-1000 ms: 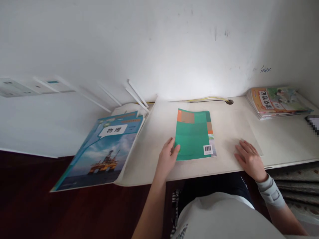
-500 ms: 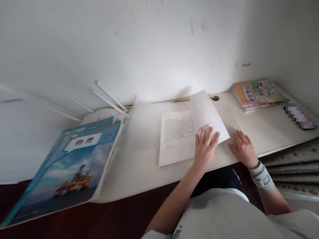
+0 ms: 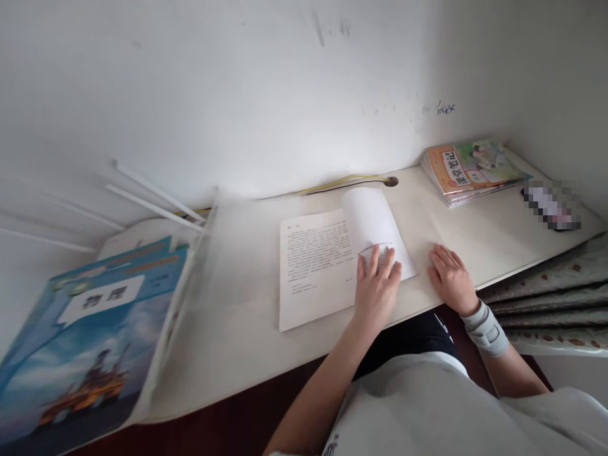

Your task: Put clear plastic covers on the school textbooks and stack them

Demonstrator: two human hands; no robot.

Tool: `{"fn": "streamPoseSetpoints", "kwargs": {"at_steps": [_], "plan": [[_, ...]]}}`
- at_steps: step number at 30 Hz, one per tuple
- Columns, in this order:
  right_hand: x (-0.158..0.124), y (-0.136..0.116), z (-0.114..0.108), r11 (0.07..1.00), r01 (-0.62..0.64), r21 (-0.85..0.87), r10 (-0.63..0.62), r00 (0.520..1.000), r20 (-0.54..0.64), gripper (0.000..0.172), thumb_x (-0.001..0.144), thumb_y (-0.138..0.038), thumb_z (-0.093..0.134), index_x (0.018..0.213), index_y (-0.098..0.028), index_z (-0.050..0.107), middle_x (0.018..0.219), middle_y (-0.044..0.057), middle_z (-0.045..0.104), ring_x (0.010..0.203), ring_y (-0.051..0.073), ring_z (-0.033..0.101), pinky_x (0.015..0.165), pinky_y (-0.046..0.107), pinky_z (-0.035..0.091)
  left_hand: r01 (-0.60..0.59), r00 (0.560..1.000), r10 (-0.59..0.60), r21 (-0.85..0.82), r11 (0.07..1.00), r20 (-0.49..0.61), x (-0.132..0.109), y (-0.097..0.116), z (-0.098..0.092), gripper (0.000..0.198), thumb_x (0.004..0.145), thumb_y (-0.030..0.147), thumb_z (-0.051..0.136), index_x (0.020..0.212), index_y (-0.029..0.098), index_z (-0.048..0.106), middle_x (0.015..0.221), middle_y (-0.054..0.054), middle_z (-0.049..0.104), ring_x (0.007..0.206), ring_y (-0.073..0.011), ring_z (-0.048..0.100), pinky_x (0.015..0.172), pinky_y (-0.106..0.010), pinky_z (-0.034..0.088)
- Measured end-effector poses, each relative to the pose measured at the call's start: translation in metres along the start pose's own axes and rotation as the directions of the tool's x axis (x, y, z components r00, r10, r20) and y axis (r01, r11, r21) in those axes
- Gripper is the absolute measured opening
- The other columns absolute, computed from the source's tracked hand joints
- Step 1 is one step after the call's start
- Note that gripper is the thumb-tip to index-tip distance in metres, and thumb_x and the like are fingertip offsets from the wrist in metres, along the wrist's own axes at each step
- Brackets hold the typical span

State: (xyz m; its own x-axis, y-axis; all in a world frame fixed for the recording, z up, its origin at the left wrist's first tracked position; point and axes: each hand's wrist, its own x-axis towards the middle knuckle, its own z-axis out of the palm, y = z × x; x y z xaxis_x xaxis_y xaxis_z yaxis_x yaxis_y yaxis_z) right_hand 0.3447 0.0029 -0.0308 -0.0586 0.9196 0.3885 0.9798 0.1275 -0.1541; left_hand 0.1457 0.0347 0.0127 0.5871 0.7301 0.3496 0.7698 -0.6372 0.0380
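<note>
An open book [image 3: 316,253] with printed text lies on the white desk [image 3: 232,316] in front of me. Its right-hand leaf [image 3: 373,215] curves up along the far part, and print shows beneath my fingers. My left hand [image 3: 377,285] rests on that right side with its fingers spread. To the right of the book, my right hand [image 3: 451,275] lies flat on the desk, apart from the pages. A grey band [image 3: 487,329] wraps the right wrist.
Blue physics textbooks [image 3: 109,342] stand at the left beside white rods [image 3: 156,196]. A stack of workbooks [image 3: 475,168] lies at the back right, near a blurred-out phone-like object [image 3: 551,206]. Cables [image 3: 342,182] run along the wall to a desk hole [image 3: 390,182].
The raised leaf has come down lower over the right side under my left hand. The view has shifted, moving everything leftward in it. My right hand stays on the desk.
</note>
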Motion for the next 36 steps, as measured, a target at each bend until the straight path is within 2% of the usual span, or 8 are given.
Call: {"fn": "streamPoseSetpoints", "kwargs": {"at_steps": [5, 22, 30, 36], "plan": [[0.001, -0.001, -0.002, 1.000, -0.006, 0.010, 0.006, 1.000, -0.011, 0.036, 0.091, -0.024, 0.041, 0.119, -0.007, 0.057, 0.129, 0.016, 0.056, 0.123, 0.025, 0.048, 0.103, 0.041, 0.038, -0.041, 0.999, 0.041, -0.029, 0.999, 0.012, 0.004, 0.008, 0.005, 0.029, 0.087, 0.014, 0.046, 0.107, 0.020, 0.065, 0.134, -0.010, 0.052, 0.131, -0.0347, 0.037, 0.102, -0.059, 0.032], [0.000, 0.002, 0.002, 0.999, 0.004, 0.047, -0.003, 1.000, -0.023, 0.043, 0.092, -0.037, 0.041, 0.122, -0.009, 0.054, 0.128, 0.018, 0.055, 0.124, 0.026, 0.047, 0.103, 0.044, 0.038, -0.009, 0.999, 0.007, -0.040, 0.999, -0.051, -0.003, 0.022, 0.020, 0.036, 0.090, 0.018, 0.044, 0.124, 0.026, 0.056, 0.134, -0.010, 0.052, 0.131, -0.0322, 0.038, 0.103, -0.059, 0.029], [-0.001, 0.002, 0.006, 0.999, -0.025, 0.023, 0.025, 1.000, 0.019, 0.042, 0.090, -0.032, 0.044, 0.122, -0.007, 0.053, 0.131, 0.019, 0.053, 0.126, 0.026, 0.045, 0.104, 0.043, 0.037, -0.021, 1.000, 0.022, -0.020, 1.000, 0.023, -0.007, 0.016, 0.015, 0.027, 0.089, 0.021, 0.047, 0.110, 0.023, 0.064, 0.127, -0.009, 0.059, 0.128, -0.0332, 0.041, 0.103, -0.062, 0.029], [0.000, 0.002, 0.007, 0.997, -0.018, 0.072, 0.018, 1.000, -0.011, 0.039, 0.091, -0.027, 0.039, 0.122, -0.008, 0.054, 0.129, 0.018, 0.055, 0.125, 0.026, 0.047, 0.103, 0.042, 0.040, -0.015, 0.999, 0.016, -0.025, 1.000, 0.039, -0.006, 0.019, 0.016, 0.027, 0.089, 0.019, 0.046, 0.109, 0.023, 0.064, 0.125, -0.008, 0.060, 0.128, -0.0322, 0.042, 0.104, -0.061, 0.028]]}}
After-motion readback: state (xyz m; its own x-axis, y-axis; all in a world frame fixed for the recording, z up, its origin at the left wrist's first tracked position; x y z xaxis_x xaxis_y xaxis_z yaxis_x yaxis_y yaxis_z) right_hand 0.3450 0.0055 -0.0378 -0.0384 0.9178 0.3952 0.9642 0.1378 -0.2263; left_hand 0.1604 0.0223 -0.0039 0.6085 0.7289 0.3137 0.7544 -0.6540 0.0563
